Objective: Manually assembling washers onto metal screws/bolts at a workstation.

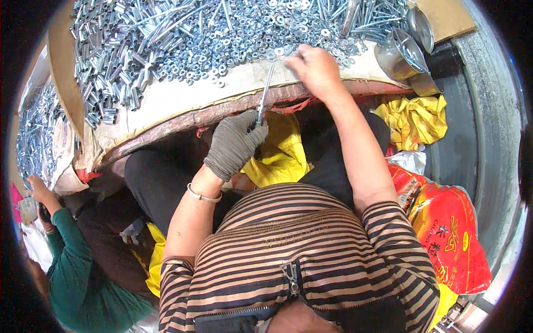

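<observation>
My left hand [236, 143], in a grey knit glove, is closed round the lower end of a long metal bolt [267, 89]. The bolt stands tilted up past the table's near edge, its thin shaft pointing at the heap. To the right of its tip is my bare right hand [317, 71], fingers bent together over the front of the washers [277, 51]. Its fingertips are slightly blurred, and whatever they may pinch is too small to make out. Nuts [191, 73] lie loose left of the washers, along the pale cloth.
Metal sleeves [119, 75] and long bolts [183, 16] are heaped on the cloth-covered table [161, 102]. Metal scoops [395, 55] stand at the right edge. A yellow sack [413, 119] and a red bag [452, 238] lie on the right. At left, a person in a green sleeve [75, 266] works at another heap.
</observation>
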